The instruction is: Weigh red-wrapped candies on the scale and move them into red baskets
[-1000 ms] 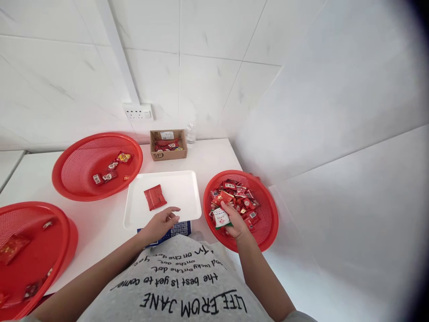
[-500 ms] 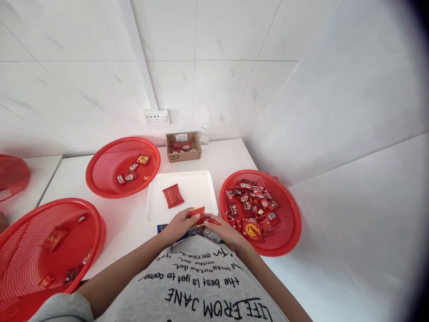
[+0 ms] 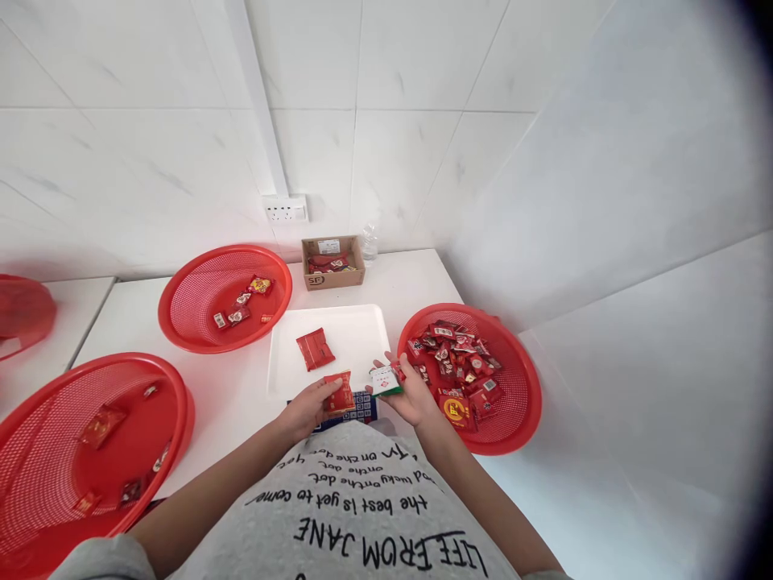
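Note:
My left hand [image 3: 307, 412] pinches a red snack packet [image 3: 341, 392] by its left side, in front of the white tray [image 3: 375, 330]. In my right hand [image 3: 415, 396], palm upward, lies a small white packet [image 3: 382, 379] with red print and a green edge; a bit of red wrapper shows beside it near the thumb. Another red packet [image 3: 315, 349] lies flat on the tray. Partly covered by my hands is the blue keypad [image 3: 364, 408] of what looks like a scale, at the tray's near edge.
At the right, a red mesh basket [image 3: 527, 379] holds many small packets. Two more red baskets [image 3: 175, 322] [image 3: 181, 403] with a few packets stand at the left. Behind the tray are a cardboard box [image 3: 334, 279] with packets and a clear plastic bottle [image 3: 369, 244], near the wall.
My hands have moved apart from their meeting point. The left keeps the red packet, lowered slightly to the left; the right has turned palm up, showing the white packet, and more keypad is visible.

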Action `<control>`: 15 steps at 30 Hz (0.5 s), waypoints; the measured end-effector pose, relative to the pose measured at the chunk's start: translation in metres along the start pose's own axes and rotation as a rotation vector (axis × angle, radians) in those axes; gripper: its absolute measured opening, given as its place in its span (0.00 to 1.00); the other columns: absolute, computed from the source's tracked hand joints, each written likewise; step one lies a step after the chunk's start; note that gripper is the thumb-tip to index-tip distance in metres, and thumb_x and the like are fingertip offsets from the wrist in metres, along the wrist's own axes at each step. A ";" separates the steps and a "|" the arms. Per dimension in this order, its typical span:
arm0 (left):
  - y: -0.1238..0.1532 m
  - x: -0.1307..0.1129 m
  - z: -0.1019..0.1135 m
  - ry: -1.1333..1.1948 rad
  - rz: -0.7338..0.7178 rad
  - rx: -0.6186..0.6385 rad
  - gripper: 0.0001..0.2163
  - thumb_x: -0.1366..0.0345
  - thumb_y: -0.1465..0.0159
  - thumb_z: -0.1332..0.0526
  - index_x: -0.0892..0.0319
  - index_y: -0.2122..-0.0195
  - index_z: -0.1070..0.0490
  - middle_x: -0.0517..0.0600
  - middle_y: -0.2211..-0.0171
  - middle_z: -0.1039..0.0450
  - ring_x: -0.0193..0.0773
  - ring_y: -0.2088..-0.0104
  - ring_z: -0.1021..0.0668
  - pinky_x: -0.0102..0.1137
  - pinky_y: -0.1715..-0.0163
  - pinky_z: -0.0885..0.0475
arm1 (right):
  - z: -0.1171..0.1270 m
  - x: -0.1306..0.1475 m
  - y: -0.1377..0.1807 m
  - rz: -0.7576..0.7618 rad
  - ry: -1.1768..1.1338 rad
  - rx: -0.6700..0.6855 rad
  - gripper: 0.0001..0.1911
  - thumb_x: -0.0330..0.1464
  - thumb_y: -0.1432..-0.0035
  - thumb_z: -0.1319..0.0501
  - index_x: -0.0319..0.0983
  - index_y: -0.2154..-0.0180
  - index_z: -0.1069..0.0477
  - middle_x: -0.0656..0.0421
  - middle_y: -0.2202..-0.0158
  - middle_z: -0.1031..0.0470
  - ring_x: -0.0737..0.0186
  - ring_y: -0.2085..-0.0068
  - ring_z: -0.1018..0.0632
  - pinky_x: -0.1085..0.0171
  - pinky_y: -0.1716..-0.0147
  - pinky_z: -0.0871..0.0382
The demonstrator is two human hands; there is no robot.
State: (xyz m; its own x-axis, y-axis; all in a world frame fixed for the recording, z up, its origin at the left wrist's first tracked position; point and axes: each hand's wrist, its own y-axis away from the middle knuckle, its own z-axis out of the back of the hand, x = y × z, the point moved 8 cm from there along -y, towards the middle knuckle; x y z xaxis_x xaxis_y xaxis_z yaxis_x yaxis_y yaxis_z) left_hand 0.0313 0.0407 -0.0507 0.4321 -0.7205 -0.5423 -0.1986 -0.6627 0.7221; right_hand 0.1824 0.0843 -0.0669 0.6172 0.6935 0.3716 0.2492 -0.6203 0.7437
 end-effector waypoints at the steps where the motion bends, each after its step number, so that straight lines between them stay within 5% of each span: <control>1: 0.000 0.002 0.003 -0.005 0.006 -0.009 0.11 0.64 0.40 0.40 0.64 0.57 0.30 0.55 0.64 0.23 0.37 0.67 0.21 0.31 0.65 0.25 | -0.005 0.001 -0.002 0.004 0.002 0.020 0.14 0.44 0.38 0.51 0.46 0.57 0.35 0.60 0.64 0.25 0.62 0.67 0.24 0.52 0.64 0.28; 6: 0.001 0.005 0.020 0.001 0.001 -0.046 0.12 0.64 0.40 0.39 0.62 0.57 0.31 0.53 0.66 0.23 0.36 0.69 0.21 0.30 0.67 0.26 | -0.038 0.007 -0.003 0.086 0.069 0.202 0.15 0.45 0.39 0.51 0.49 0.55 0.35 0.60 0.58 0.26 0.61 0.58 0.24 0.53 0.59 0.29; 11: 0.006 0.011 0.036 0.032 0.041 -0.115 0.11 0.63 0.41 0.38 0.61 0.58 0.31 0.51 0.69 0.23 0.35 0.71 0.21 0.27 0.71 0.27 | -0.043 0.006 -0.003 0.074 0.147 0.185 0.18 0.46 0.37 0.56 0.50 0.52 0.37 0.58 0.47 0.32 0.62 0.48 0.29 0.53 0.55 0.31; 15: 0.009 0.015 0.044 0.032 0.058 -0.148 0.11 0.63 0.41 0.38 0.61 0.59 0.31 0.51 0.69 0.23 0.35 0.72 0.21 0.26 0.73 0.27 | -0.032 0.001 -0.009 0.041 0.161 0.120 0.13 0.41 0.39 0.48 0.44 0.56 0.34 0.55 0.53 0.27 0.65 0.56 0.24 0.61 0.60 0.28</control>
State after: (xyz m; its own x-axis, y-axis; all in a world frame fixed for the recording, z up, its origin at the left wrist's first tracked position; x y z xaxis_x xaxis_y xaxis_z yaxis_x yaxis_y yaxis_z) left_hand -0.0025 0.0147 -0.0715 0.4522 -0.7484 -0.4852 -0.0938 -0.5809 0.8085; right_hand 0.1565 0.1023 -0.0559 0.5038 0.7104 0.4914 0.3192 -0.6818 0.6583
